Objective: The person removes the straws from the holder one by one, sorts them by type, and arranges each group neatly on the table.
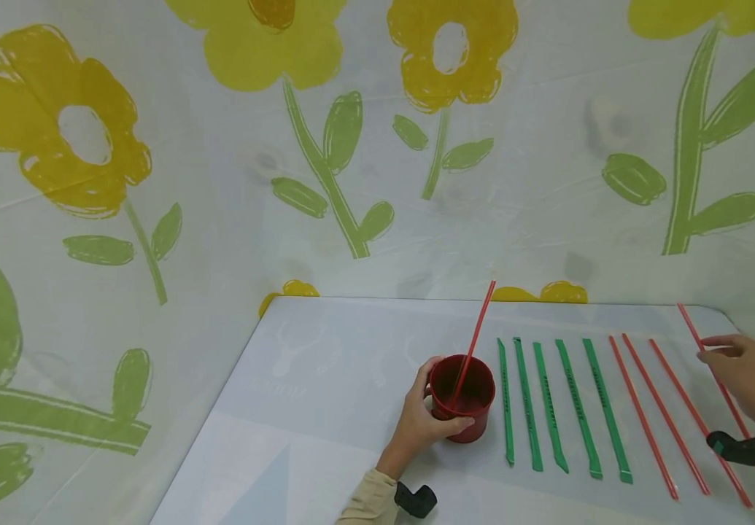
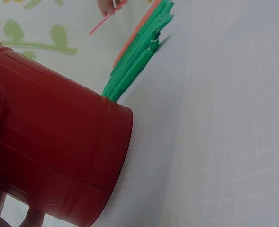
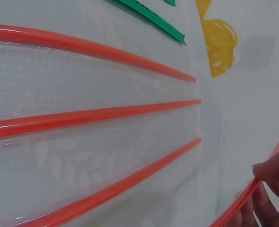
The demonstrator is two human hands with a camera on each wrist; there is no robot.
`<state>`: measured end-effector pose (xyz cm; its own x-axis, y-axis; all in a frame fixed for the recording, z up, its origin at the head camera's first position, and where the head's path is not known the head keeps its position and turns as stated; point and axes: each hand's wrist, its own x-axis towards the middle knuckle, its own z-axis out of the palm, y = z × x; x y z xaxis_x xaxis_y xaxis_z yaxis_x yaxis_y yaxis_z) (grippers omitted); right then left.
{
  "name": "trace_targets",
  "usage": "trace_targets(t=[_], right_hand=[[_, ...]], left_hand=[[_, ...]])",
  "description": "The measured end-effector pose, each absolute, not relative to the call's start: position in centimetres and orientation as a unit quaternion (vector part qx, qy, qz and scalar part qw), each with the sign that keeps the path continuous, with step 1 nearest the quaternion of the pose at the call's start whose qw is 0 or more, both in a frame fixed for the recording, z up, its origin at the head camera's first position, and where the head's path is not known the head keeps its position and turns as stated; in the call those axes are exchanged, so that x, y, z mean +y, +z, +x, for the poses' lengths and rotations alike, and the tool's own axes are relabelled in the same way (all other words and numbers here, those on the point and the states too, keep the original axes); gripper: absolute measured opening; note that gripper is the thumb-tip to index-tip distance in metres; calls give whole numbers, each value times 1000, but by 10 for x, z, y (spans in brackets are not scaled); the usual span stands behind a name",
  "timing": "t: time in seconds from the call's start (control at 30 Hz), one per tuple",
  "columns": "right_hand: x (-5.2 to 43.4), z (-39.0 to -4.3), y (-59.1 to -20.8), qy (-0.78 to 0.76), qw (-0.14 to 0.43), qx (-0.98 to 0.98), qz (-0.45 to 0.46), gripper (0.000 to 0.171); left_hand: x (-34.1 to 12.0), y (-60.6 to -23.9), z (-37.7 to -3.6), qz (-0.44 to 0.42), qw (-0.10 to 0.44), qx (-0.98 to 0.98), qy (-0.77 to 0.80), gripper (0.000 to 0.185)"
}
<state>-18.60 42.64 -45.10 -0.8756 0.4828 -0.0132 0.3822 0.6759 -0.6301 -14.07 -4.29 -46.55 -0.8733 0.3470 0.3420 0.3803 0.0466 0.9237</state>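
My left hand (image 1: pixel 421 415) grips a dark red mug (image 1: pixel 478 426) near the middle of the table, thumb across its front and fingers round the handle side. One red straw (image 1: pixel 480 321) stands tilted inside the mug, its top well above the rim. At the far right, my right hand (image 1: pixel 748 375) pinches another red straw (image 1: pixel 691 326) between thumb and fingers; the right wrist view shows this pinched straw (image 3: pixel 241 201) at the lower right. Beside that hand three more red straws (image 1: pixel 643 415) lie side by side on the table.
Several green paper-wrapped straws (image 1: pixel 548 408) lie in a row between the mug and the red straws. The white table (image 1: pixel 272 408) ends at a back edge against a flower-printed curtain (image 1: pixel 521 204). Black wrist mounts (image 1: pixel 416 500) sit on both wrists.
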Motion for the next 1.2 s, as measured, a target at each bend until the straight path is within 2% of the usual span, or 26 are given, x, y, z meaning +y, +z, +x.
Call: trace_targets(t=[0.53, 0.77, 1.2], right_hand=[[419, -178, -456, 304, 53, -920, -244, 41], [433, -181, -479, 292, 23, -919, -263, 42], [441, -183, -502, 250, 28, -937, -242, 39]], left_hand=[[-43, -465, -139, -247, 7, -723, -645, 83], [-42, -466, -140, -253, 6, -722, -644, 82], [-42, -467, -140, -250, 19, -724, -642, 82]])
